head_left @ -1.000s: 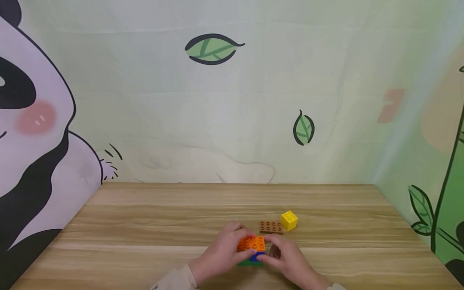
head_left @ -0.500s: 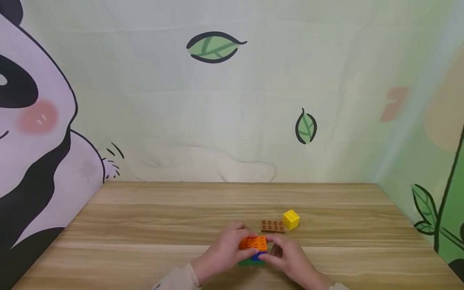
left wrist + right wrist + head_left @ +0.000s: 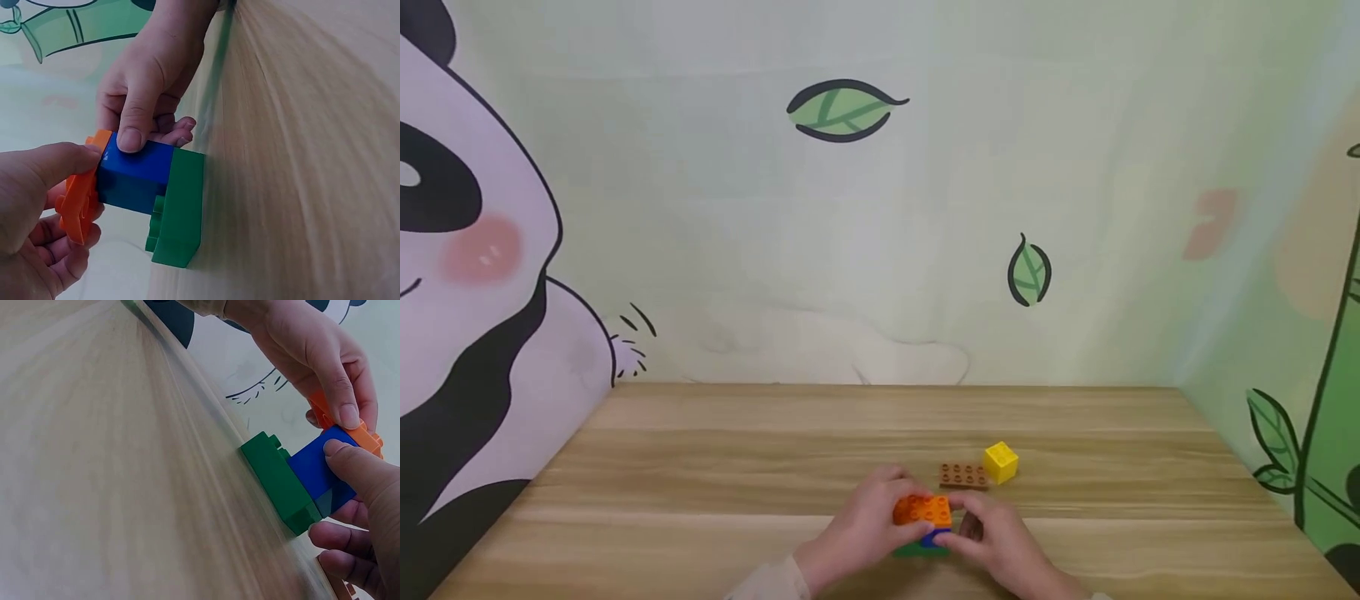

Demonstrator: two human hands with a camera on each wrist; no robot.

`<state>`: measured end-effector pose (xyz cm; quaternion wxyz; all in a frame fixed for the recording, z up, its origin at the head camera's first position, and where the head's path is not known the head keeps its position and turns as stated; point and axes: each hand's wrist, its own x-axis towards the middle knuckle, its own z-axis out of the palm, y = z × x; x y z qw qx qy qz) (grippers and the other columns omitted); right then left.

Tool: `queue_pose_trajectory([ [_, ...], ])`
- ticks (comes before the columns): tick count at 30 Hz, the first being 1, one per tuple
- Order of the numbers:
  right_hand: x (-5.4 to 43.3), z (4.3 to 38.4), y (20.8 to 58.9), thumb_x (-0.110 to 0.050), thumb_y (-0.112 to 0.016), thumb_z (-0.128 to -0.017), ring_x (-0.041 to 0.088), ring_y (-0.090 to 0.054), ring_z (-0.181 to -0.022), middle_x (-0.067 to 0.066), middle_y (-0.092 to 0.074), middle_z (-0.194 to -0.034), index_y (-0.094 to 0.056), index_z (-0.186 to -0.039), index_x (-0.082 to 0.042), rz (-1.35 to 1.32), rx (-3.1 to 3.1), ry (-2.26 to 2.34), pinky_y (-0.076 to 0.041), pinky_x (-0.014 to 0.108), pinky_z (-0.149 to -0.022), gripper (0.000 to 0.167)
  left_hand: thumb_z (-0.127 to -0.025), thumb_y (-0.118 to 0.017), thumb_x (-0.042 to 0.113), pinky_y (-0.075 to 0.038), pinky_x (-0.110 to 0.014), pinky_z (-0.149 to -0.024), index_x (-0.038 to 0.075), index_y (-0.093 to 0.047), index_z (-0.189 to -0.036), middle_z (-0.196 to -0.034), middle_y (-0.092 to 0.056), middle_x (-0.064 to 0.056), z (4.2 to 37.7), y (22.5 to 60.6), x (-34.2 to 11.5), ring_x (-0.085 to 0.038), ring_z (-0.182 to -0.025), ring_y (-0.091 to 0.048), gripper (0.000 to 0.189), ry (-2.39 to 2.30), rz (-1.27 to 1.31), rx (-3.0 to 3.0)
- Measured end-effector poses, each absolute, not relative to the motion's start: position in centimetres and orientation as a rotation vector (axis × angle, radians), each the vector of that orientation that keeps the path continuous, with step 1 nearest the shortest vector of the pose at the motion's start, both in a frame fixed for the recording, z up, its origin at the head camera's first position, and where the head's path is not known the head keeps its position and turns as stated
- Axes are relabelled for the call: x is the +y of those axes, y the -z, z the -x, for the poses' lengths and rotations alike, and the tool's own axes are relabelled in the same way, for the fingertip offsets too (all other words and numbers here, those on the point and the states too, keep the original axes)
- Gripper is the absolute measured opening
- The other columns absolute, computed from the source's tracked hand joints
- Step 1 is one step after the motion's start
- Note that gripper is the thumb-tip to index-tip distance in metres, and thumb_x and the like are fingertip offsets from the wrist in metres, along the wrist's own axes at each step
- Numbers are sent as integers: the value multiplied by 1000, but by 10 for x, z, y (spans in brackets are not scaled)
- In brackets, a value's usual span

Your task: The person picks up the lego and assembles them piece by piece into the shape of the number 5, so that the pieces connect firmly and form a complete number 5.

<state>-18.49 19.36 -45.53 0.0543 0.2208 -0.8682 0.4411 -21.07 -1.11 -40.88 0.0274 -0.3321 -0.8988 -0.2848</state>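
Here's the stack, three chunky toy bricks high, upright low on the wooden tabletop (image 3: pixel 700 454), right between the two hands at the near side. Top of the pile, a bright orange brick (image 3: pixel 934 507) with round studs along its upper face; under it, a glossy deep blue brick (image 3: pixel 134 178); and at the base, a green brick (image 3: pixel 181 206), its foot down at the wood. Look at the overhang: orange and green both reach out past the shorter blue on the left hand's side, leaving some green studs bare beside the blue. And the grip! The left hand (image 3: pixel 867 517) has the orange brick, thumb on its near edge, fingers curled around the far side. The right hand (image 3: pixel 996 533) works the opposite end, thumb pressed flat on the blue face, the other fingers bent in behind, so the blue is pinched; the far fingertips are partly hidden. Just beyond the hands sits a flat brown brick (image 3: pixel 964 476), two rows of four studs facing up, and right beside it a yellow cube-shaped brick (image 3: pixel 1001 462) with one corner turned toward us. Behind it all, a pale backdrop (image 3: pixel 737 225) shows a painted panda (image 3: pixel 467 333) and green leaves (image 3: pixel 842 111).
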Motion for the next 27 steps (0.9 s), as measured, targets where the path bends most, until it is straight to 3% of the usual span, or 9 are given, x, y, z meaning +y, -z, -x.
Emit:
queue_pose_trajectory([
  [8, 192, 187, 456, -33, -71, -85, -5, -49, -63, -4, -61, -78, -64, -115, -6, -687, -2637, -1353, -46, 18, -55, 41, -80, -77, 33, -42, -17, -70, 15, -70, -105, -99, -60, 2, 212, 416, -16, -5, -85, -49, 32, 975, 1006, -2734],
  [18, 194, 187, 456, -33, -71, -86, -5, -48, -62, -3, -62, -80, -64, -114, -8, -697, -2654, -1372, -45, 18, -54, 39, -78, -79, 35, -46, -21, -76, 23, -66, -116, -106, -59, 3, 212, 419, -25, -9, -94, -52, 42, 1038, 971, -2771],
  [27, 195, 187, 453, -37, -71, -85, -3, -49, -64, -4, -61, -81, -63, -116, -9, -613, -2739, -1338, -46, 18, -56, 42, -78, -78, 36, -49, -23, -79, 20, -66, -118, -108, -59, 3, 211, 420, -36, -16, -95, -56, 45, 1105, 940, -2769],
])
